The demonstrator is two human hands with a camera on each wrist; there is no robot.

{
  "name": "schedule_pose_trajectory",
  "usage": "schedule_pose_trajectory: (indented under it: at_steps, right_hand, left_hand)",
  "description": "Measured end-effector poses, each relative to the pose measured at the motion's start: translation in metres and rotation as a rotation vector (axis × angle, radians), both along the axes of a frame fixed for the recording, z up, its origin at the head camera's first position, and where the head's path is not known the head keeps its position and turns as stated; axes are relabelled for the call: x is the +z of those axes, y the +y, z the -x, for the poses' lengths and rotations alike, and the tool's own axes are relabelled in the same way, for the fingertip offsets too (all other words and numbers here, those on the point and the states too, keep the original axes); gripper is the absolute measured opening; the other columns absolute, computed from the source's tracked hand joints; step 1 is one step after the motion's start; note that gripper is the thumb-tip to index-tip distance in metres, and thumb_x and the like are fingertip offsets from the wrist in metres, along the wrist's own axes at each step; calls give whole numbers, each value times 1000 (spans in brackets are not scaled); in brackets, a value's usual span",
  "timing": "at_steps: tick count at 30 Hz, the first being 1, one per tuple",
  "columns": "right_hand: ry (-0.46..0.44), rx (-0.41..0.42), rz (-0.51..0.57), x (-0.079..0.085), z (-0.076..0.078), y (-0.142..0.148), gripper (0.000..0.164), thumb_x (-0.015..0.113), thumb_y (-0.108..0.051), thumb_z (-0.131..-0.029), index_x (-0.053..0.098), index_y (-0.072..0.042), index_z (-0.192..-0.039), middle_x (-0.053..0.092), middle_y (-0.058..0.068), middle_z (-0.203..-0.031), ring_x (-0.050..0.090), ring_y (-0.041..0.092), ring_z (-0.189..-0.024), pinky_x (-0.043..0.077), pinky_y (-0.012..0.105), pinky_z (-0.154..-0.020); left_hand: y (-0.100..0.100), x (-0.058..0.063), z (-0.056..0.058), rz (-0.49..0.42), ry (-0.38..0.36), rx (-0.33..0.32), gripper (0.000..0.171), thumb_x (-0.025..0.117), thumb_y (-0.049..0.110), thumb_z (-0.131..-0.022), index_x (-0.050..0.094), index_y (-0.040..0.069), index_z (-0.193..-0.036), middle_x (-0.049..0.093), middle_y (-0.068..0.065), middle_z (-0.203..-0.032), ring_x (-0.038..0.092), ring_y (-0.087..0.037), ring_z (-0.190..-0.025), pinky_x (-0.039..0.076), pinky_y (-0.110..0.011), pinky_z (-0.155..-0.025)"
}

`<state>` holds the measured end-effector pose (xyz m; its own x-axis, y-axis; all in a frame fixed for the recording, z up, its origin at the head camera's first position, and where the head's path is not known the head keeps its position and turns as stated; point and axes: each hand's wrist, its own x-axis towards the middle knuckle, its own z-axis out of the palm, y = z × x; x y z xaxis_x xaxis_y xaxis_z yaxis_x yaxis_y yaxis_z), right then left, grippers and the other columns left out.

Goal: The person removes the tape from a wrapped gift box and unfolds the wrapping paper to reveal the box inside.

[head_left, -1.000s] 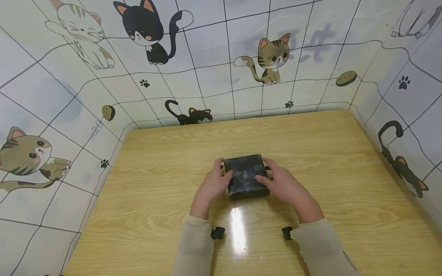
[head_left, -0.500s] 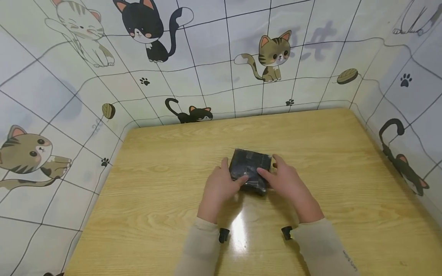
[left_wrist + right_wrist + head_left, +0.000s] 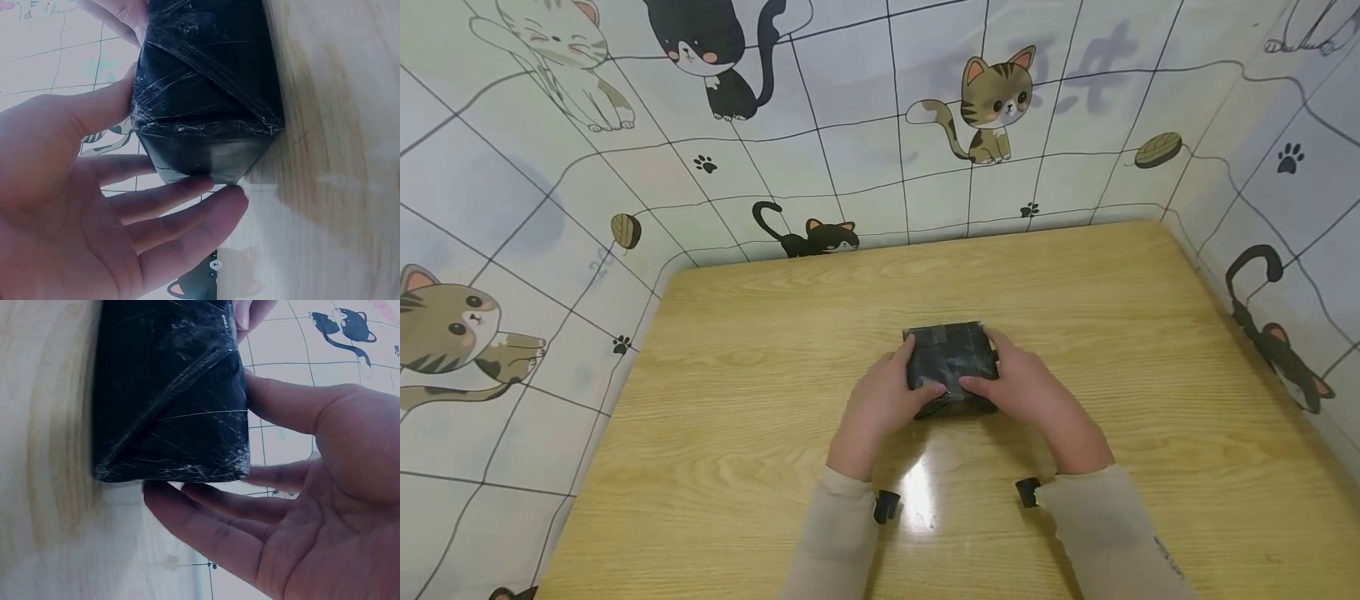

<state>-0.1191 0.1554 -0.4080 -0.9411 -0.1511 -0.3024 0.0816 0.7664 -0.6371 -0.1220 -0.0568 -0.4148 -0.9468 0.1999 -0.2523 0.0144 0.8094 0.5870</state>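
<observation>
A square, flat package (image 3: 951, 352) wrapped in shiny black plastic lies between both hands near the middle of the table. My left hand (image 3: 882, 398) holds its left side, the thumb at the near top edge and fingers along the side. On the opposite side, my right hand (image 3: 1036, 390) grips it the same way, the two thumbs close together. In the left wrist view, folded wrapping and creased tape show on the package (image 3: 206, 81), with fingertips at its end face. The right wrist view shows fingertips under the corner of the package (image 3: 172, 394).
The wooden table (image 3: 737, 417) has a glossy light reflection in front of the package. Cat-printed sheeting (image 3: 865, 167) stands along its back and both sides. A small black wrist camera (image 3: 886, 506) sits at the left sleeve, another black camera (image 3: 1027, 492) at the right.
The package has turned, first clockwise and then partly back, and now sits nearly square, slightly farther right and away. The left hand shifted right with it; the right hand regripped its side.
</observation>
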Motion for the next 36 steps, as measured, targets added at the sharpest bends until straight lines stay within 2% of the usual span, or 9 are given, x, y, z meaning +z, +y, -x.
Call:
schedule_pose_trajectory:
  at_steps: [3,8,12,14,18,21,24,29,36]
  right_hand:
    - [41,30,6,2,0,-1,93,74,-34,-101,19,1,-169,31,35,-168,36,57,-152,37,70,-121]
    - [120,102,-2,1,-2,-5,81,71,-28,-103,28,-5,-168,12,31,-175,23,59,-157,33,75,-121]
    - [134,161,-12,-2,-5,-11,75,69,-32,-105,35,-1,-165,9,30,-176,20,56,-160,33,71,-123]
    - [120,173,-10,-3,-5,-12,76,69,-34,-105,35,0,-165,8,29,-177,24,56,-159,35,70,-123]
    - [98,173,17,-2,-4,-11,76,68,-35,-106,34,-3,-166,3,26,-178,30,56,-156,38,69,-121]
    - [84,179,32,-2,-5,-11,76,67,-35,-106,33,-3,-166,1,27,-178,30,56,-156,38,68,-121]
    - [70,183,34,-3,-4,-11,77,66,-35,-107,32,-2,-167,-1,27,-178,29,56,-156,37,68,-121]
    - [52,178,37,-5,-4,-9,77,65,-35,-107,30,-2,-167,-3,26,-178,27,55,-158,36,68,-123]
    - [60,198,51,-5,-5,-7,78,63,-35,-108,27,-1,-168,-7,24,-178,25,54,-159,35,68,-123]
  left_hand:
    - [-1,1,2,-22,-19,-24,88,75,46,-98,32,17,-169,51,-20,-162,56,-39,-144,49,-55,-116]
    - [-3,3,6,37,-8,-80,88,73,50,-99,33,16,-169,38,-18,-171,49,-41,-151,48,-56,-117]
    - [-6,7,20,119,114,-176,74,68,48,-103,43,15,-164,31,-12,-175,40,-41,-156,48,-58,-117]
    - [-7,9,32,183,205,-247,60,65,43,-106,51,17,-158,38,-9,-172,43,-37,-155,50,-56,-116]
    - [-4,12,56,304,368,-423,38,66,35,-107,67,21,-142,64,-1,-150,63,-25,-137,56,-46,-110]
    - [-2,13,70,339,427,-544,28,69,31,-105,75,21,-130,75,3,-132,72,-20,-118,61,-41,-99]
    - [1,14,79,340,469,-620,21,71,29,-104,79,22,-123,77,4,-123,75,-17,-108,62,-37,-93]
    - [3,10,87,316,517,-669,16,71,28,-104,83,23,-115,77,5,-114,74,-14,-100,62,-33,-90]
    - [1,6,89,329,574,-693,19,66,28,-107,82,21,-115,77,4,-115,73,-15,-102,62,-34,-91]
